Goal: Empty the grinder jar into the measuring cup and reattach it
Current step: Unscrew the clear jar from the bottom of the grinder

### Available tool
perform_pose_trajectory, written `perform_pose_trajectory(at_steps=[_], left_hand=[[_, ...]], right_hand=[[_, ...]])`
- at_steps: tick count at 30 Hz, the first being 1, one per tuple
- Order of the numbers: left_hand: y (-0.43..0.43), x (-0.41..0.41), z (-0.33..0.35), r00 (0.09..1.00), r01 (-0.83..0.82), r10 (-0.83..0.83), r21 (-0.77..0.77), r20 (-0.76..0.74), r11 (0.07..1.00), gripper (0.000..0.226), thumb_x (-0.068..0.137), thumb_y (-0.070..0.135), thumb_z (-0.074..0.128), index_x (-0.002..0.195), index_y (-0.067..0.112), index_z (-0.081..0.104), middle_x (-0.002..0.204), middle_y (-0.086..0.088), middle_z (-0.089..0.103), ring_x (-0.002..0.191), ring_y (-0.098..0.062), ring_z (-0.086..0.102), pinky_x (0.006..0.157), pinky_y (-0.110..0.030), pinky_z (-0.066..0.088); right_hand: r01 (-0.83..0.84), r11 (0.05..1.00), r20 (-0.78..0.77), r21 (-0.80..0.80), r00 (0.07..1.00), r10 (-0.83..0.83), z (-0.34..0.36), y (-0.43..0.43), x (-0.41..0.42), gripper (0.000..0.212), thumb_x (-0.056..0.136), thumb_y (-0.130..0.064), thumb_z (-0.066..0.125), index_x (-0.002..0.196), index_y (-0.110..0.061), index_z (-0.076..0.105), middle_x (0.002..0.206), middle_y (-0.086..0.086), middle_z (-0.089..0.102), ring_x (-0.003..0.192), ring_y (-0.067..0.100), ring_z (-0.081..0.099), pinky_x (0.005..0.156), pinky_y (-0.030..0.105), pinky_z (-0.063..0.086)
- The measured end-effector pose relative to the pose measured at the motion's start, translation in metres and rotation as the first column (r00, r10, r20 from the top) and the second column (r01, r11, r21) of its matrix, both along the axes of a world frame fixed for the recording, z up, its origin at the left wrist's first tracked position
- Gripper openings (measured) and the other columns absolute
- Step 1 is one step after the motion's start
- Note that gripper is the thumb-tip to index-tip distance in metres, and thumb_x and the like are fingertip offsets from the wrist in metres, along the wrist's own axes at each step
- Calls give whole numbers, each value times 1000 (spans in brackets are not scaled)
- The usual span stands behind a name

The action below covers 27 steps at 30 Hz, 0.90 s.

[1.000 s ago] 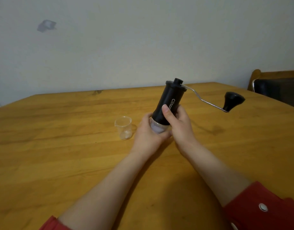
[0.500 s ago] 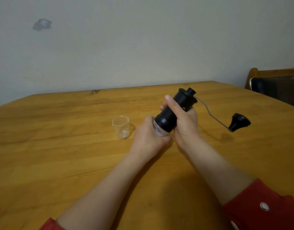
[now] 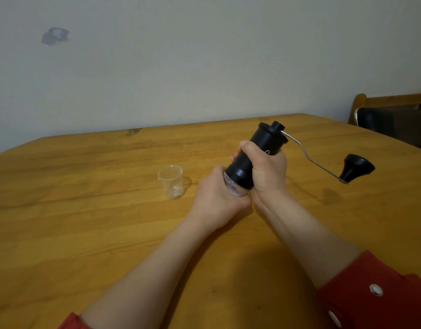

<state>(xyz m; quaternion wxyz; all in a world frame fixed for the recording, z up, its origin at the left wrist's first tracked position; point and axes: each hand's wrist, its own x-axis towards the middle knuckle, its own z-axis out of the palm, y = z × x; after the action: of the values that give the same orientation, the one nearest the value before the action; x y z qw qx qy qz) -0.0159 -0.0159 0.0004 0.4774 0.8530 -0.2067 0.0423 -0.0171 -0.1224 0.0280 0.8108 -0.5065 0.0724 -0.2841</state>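
I hold a black hand grinder [image 3: 264,144] tilted up to the right, above the wooden table [image 3: 86,233]. My right hand [image 3: 266,169] grips its black body. My left hand [image 3: 216,193] is wrapped round the clear jar [image 3: 232,186] at the grinder's lower end, and most of the jar is hidden in that hand. The jar sits against the black body. A metal crank with a black knob [image 3: 356,167] sticks out to the right. A small clear measuring cup [image 3: 171,181] stands upright on the table, left of my hands.
A wooden chair with a dark cushion [image 3: 392,119] stands past the table's far right corner. A pale wall runs behind the table's far edge.
The grinder has tilted further over to the right and the crank knob has dropped lower. Both hands keep their grips; my right hand has shifted up the body.
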Motion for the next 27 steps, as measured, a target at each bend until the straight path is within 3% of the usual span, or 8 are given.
perform_pose_trajectory(at_steps=[6, 10, 18, 23, 27], left_hand=[[0, 3, -4, 1000, 19, -20, -23, -15, 1000, 46, 58, 36, 82, 92, 33, 51, 78, 9, 67, 65, -3, 64, 49, -10, 42], [3, 4, -4, 949, 242, -273, -188, -159, 952, 43, 60, 27, 82, 96, 23, 59, 78, 2, 68, 66, -10, 66, 60, -21, 49], [6, 6, -6, 948, 208, -257, -247, -186, 946, 69, 55, 37, 86, 114, 29, 51, 95, 3, 69, 76, -5, 69, 64, -18, 51], [8, 8, -5, 929, 183, -275, -338, -248, 923, 78, 48, 34, 89, 111, 39, 44, 112, -3, 63, 88, -14, 67, 70, -24, 52], [11, 9, -5, 887, 185, -337, -424, -317, 887, 84, 47, 28, 91, 120, 29, 48, 121, -10, 61, 101, -29, 67, 80, -36, 56]], right_hand=[[-5, 1000, 3, 20, 1000, 5, -1, 0, -1, 15, 75, 0, 71, 80, -6, 58, 62, 9, 61, 60, 24, 61, 65, 41, 56], [-130, 991, 109, -18, 985, 131, 5, -2, -5, 14, 78, 3, 67, 73, -9, 62, 64, 10, 60, 58, 24, 60, 65, 41, 56], [-115, 992, 90, -52, 989, 119, 1, -3, -6, 11, 83, 0, 67, 90, -2, 58, 70, 12, 60, 64, 26, 61, 68, 44, 56], [-85, 995, 80, -53, 993, 89, -3, -6, -4, 16, 81, -9, 72, 93, -4, 61, 72, 9, 63, 70, 27, 64, 73, 44, 59], [-60, 995, 76, -84, 995, 66, -6, -5, -3, 19, 79, -15, 75, 92, -8, 62, 71, 6, 67, 70, 24, 67, 70, 40, 60]])
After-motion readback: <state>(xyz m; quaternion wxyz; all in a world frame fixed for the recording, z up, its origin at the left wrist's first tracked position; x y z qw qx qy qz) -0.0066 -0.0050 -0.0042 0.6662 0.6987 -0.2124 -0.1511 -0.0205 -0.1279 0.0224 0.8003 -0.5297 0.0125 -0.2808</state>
